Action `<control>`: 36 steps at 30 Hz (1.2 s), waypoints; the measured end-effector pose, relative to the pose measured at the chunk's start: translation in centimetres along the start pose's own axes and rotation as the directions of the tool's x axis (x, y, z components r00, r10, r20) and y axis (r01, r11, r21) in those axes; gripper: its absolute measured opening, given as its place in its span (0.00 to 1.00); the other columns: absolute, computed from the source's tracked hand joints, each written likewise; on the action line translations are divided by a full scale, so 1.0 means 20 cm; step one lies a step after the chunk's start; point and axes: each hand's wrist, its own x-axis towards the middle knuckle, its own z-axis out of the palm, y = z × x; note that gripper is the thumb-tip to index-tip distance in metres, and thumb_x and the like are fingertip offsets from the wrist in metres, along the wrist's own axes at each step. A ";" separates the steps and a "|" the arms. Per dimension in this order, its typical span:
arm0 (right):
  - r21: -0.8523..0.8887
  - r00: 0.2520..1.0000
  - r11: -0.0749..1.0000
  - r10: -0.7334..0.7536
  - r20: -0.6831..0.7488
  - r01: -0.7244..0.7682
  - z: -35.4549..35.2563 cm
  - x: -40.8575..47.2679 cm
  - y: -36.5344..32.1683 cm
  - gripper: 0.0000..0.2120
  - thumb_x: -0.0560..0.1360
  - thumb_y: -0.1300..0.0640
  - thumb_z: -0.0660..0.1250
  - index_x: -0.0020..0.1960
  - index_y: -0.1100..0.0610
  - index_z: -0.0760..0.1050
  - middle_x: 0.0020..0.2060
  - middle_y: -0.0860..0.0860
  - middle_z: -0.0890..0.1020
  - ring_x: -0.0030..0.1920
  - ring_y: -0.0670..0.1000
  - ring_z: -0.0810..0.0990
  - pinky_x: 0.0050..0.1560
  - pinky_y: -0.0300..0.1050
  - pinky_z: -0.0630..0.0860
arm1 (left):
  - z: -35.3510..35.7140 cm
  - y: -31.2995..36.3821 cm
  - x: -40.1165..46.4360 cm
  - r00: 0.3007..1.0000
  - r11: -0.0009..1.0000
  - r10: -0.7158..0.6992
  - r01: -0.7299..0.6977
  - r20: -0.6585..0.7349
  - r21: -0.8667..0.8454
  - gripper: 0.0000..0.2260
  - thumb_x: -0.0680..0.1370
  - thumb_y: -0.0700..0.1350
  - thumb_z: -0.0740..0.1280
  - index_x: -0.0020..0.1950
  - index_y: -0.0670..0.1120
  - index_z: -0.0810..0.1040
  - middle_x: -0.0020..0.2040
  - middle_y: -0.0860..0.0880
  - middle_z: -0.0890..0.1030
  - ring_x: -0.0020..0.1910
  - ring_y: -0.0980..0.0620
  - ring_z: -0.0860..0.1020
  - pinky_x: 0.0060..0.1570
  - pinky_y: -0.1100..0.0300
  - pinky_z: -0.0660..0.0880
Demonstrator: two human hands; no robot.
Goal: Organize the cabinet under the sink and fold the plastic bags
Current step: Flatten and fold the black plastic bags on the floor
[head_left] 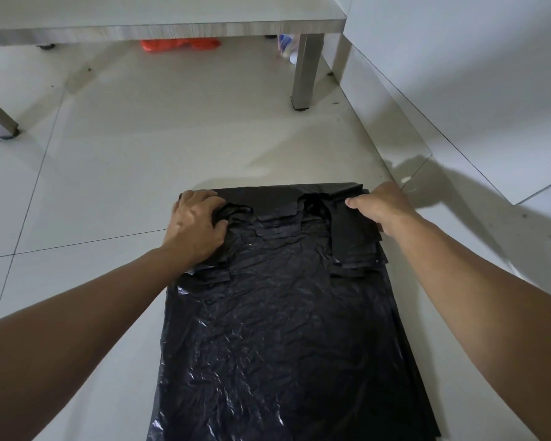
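So there's a stack of black plastic bags (277,313) laid flat on the tiled floor (124,160), running from the near edge of the view out toward the middle. The handle ends are at the far end, and both hands are on them. The left hand (196,222) is on the far-left handle, fingers curled into the bunched plastic, so it's gripping it. The right hand (380,206) is on the far-right handle with the thumb lying on top of the plastic and the rest of the fingers tucked over the edge where I can't see them, looks like it's pinching that handle strip.

Further away there's a white table (172,17) with metal legs; one leg (306,71) stands on the right, another at the far left. Under the table something orange (180,44) lies on the floor, probably another bag, and a blue-and-white thing (285,46) sits just behind the right leg, too blurry to tell. White panel (458,74) on the right side.
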 end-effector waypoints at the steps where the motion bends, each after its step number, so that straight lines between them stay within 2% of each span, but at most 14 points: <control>1: -0.008 1.000 1.000 -0.002 0.005 0.002 0.00 0.00 -0.01 0.16 0.69 0.50 0.75 0.48 0.59 0.74 0.47 0.53 0.80 0.47 0.55 0.79 0.45 0.46 0.78 | 0.00 0.02 0.01 1.000 1.000 0.013 -0.013 0.014 0.010 0.17 0.74 0.47 0.69 0.63 0.45 0.77 0.65 0.47 0.74 0.66 0.44 0.66 0.68 0.50 0.60; 3: -0.131 0.999 0.990 -0.047 -0.025 0.044 0.00 0.00 -0.02 0.24 0.68 0.45 0.75 0.54 0.60 0.71 0.51 0.54 0.77 0.52 0.56 0.78 0.46 0.48 0.76 | -0.02 0.06 0.03 0.998 0.997 -0.053 0.050 0.040 0.065 0.21 0.74 0.49 0.69 0.66 0.46 0.74 0.67 0.46 0.71 0.67 0.45 0.64 0.68 0.50 0.60; 5: -0.253 0.993 0.964 -0.098 -0.061 0.080 0.01 -0.02 -0.03 0.32 0.68 0.41 0.73 0.63 0.59 0.69 0.60 0.56 0.74 0.60 0.59 0.75 0.55 0.51 0.76 | -0.06 0.08 0.06 0.955 0.954 -0.296 0.295 0.020 0.054 0.24 0.73 0.47 0.69 0.67 0.45 0.71 0.67 0.44 0.68 0.67 0.43 0.64 0.65 0.48 0.65; 8: -0.228 0.998 0.972 -0.054 -0.008 0.051 0.02 -0.06 -0.02 0.31 0.69 0.40 0.72 0.61 0.60 0.71 0.60 0.56 0.77 0.57 0.58 0.78 0.55 0.53 0.79 | -0.09 0.04 0.09 0.685 0.667 -0.723 0.725 0.090 -0.172 0.27 0.72 0.45 0.68 0.69 0.40 0.66 0.67 0.40 0.66 0.66 0.40 0.64 0.64 0.48 0.68; 10: -0.228 0.999 0.974 -0.010 0.050 0.021 0.02 -0.09 -0.01 0.28 0.69 0.40 0.73 0.57 0.60 0.73 0.57 0.55 0.79 0.52 0.57 0.79 0.51 0.53 0.81 | -0.09 -0.01 0.07 0.573 0.535 -0.805 0.813 0.155 -0.230 0.31 0.71 0.47 0.71 0.70 0.40 0.65 0.67 0.39 0.65 0.65 0.39 0.67 0.64 0.47 0.70; 14: -0.292 0.994 0.956 0.008 0.111 0.025 0.04 -0.13 0.01 0.25 0.70 0.40 0.73 0.54 0.58 0.74 0.59 0.54 0.79 0.45 0.54 0.79 0.44 0.50 0.83 | -0.07 -0.08 0.00 0.534 0.435 -0.818 0.818 0.215 -0.377 0.27 0.66 0.46 0.75 0.61 0.38 0.71 0.59 0.40 0.74 0.54 0.40 0.77 0.54 0.46 0.78; 18: -0.406 0.985 0.914 0.044 0.164 0.027 0.04 -0.17 0.00 0.30 0.70 0.37 0.71 0.59 0.60 0.74 0.62 0.57 0.78 0.48 0.58 0.81 0.43 0.53 0.83 | -0.09 -0.09 -0.06 0.574 0.416 -0.780 0.772 0.248 -0.480 0.13 0.67 0.42 0.75 0.44 0.39 0.74 0.46 0.41 0.80 0.46 0.43 0.80 0.45 0.50 0.81; 21: -0.447 0.978 0.893 0.052 0.202 0.044 0.04 -0.21 0.00 0.29 0.70 0.37 0.71 0.57 0.60 0.74 0.63 0.57 0.77 0.49 0.60 0.81 0.44 0.55 0.83 | -0.11 -0.08 -0.09 0.605 0.454 -0.759 0.758 0.242 -0.469 0.15 0.68 0.42 0.76 0.48 0.38 0.75 0.45 0.42 0.80 0.45 0.44 0.80 0.38 0.57 0.76; 24: -0.462 0.968 0.884 0.058 0.242 0.063 0.04 -0.24 0.01 0.27 0.70 0.39 0.72 0.58 0.59 0.74 0.56 0.56 0.79 0.48 0.57 0.81 0.44 0.53 0.83 | -0.13 -0.08 -0.11 0.622 0.494 -0.740 0.760 0.255 -0.423 0.16 0.67 0.43 0.76 0.48 0.37 0.77 0.43 0.42 0.80 0.41 0.45 0.80 0.34 0.59 0.74; 28: -0.569 0.978 0.812 -0.006 0.208 0.126 0.03 -0.26 0.01 0.24 0.69 0.39 0.72 0.53 0.57 0.74 0.49 0.55 0.79 0.47 0.58 0.81 0.47 0.51 0.82 | -0.16 -0.06 -0.15 0.671 0.650 -0.717 0.741 0.189 -0.167 0.11 0.67 0.42 0.74 0.45 0.37 0.79 0.37 0.44 0.78 0.33 0.46 0.75 0.27 0.64 0.68; 30: -0.635 0.980 0.753 -0.066 0.189 0.173 0.02 -0.25 0.00 0.22 0.71 0.42 0.72 0.52 0.58 0.73 0.46 0.53 0.78 0.48 0.58 0.80 0.45 0.47 0.78 | -0.18 -0.05 -0.16 0.720 0.722 -0.674 0.689 0.164 -0.055 0.10 0.68 0.42 0.72 0.46 0.39 0.78 0.43 0.43 0.78 0.39 0.44 0.78 0.32 0.60 0.73; 33: -0.673 0.964 0.691 -0.214 0.158 0.264 -0.02 -0.17 -0.04 0.13 0.73 0.52 0.69 0.51 0.61 0.75 0.41 0.52 0.78 0.41 0.55 0.78 0.33 0.42 0.70 | -0.18 -0.06 -0.12 0.855 0.864 -0.503 0.494 0.125 0.093 0.21 0.72 0.45 0.71 0.64 0.44 0.74 0.61 0.43 0.73 0.61 0.42 0.72 0.53 0.50 0.75; 34: -0.670 0.949 0.674 -0.267 0.171 0.310 -0.04 -0.13 -0.06 0.12 0.74 0.54 0.69 0.53 0.60 0.75 0.44 0.53 0.79 0.44 0.56 0.78 0.35 0.43 0.71 | -0.19 -0.07 -0.09 0.900 0.909 -0.415 0.402 0.133 0.112 0.24 0.73 0.47 0.71 0.67 0.45 0.72 0.64 0.43 0.72 0.63 0.42 0.70 0.58 0.49 0.73; 36: -0.654 0.903 0.626 -0.351 0.249 0.424 -0.07 -0.03 -0.10 0.17 0.76 0.54 0.69 0.62 0.60 0.73 0.58 0.56 0.78 0.56 0.58 0.77 0.49 0.47 0.75 | -0.20 -0.08 0.01 0.948 0.965 -0.253 0.231 0.196 0.126 0.26 0.74 0.48 0.71 0.70 0.46 0.70 0.65 0.43 0.72 0.65 0.42 0.69 0.63 0.46 0.71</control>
